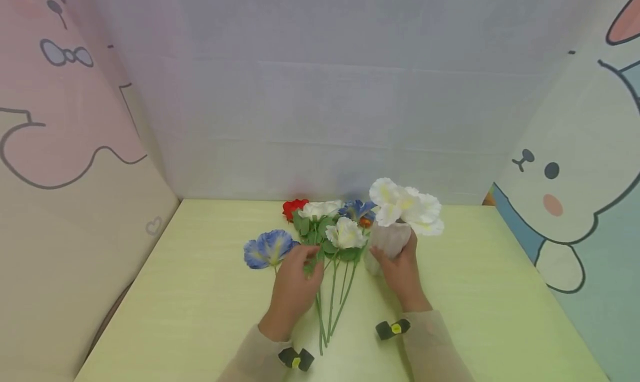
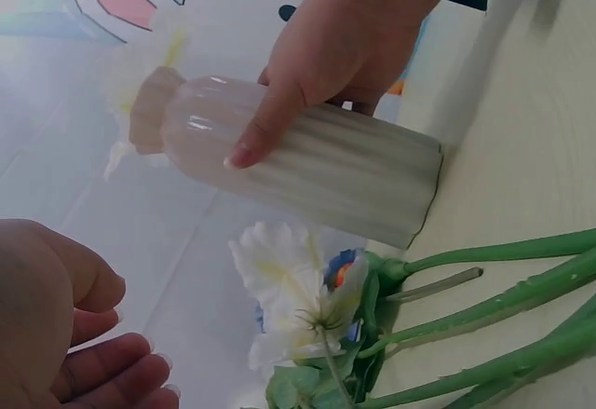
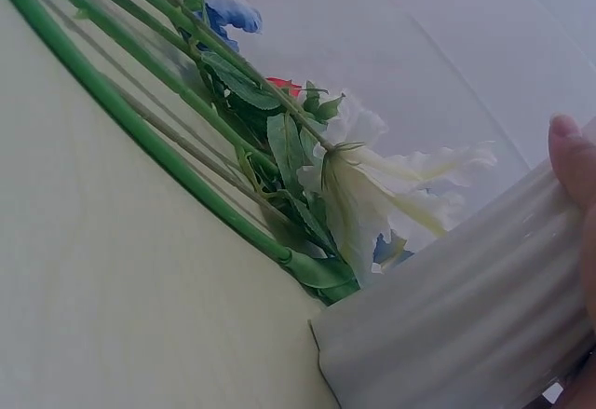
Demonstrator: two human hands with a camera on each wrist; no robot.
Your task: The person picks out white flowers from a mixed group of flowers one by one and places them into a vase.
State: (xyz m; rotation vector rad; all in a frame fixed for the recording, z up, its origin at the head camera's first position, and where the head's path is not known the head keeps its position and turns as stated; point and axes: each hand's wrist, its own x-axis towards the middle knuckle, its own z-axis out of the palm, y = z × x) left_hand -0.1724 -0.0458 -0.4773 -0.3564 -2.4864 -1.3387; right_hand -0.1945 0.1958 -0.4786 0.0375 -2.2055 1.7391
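My right hand (image 1: 400, 268) grips a white ribbed vase (image 2: 317, 162), thumb across its side and fingers behind. The vase stands upright, its base at the tabletop. A white flower with yellow streaks (image 1: 407, 207) rises from its mouth. To the left, my left hand (image 1: 296, 285) hovers above green stems, its fingers loosely curled; the left wrist view shows nothing in them. Between the hands lies a group of artificial flowers: a red flower (image 1: 295, 209), a white flower (image 1: 346, 234) and a blue flower (image 1: 356, 210) among green leaves. Beside my left hand is another blue flower (image 1: 270, 249).
The pale yellow table (image 1: 200, 310) meets a light grey wall sheet (image 1: 325, 104) at the back. Side panels with cartoon animals stand left and right. Long green stems (image 1: 332, 310) point toward the front edge. A small orange flower (image 1: 365, 222) shows near the vase.
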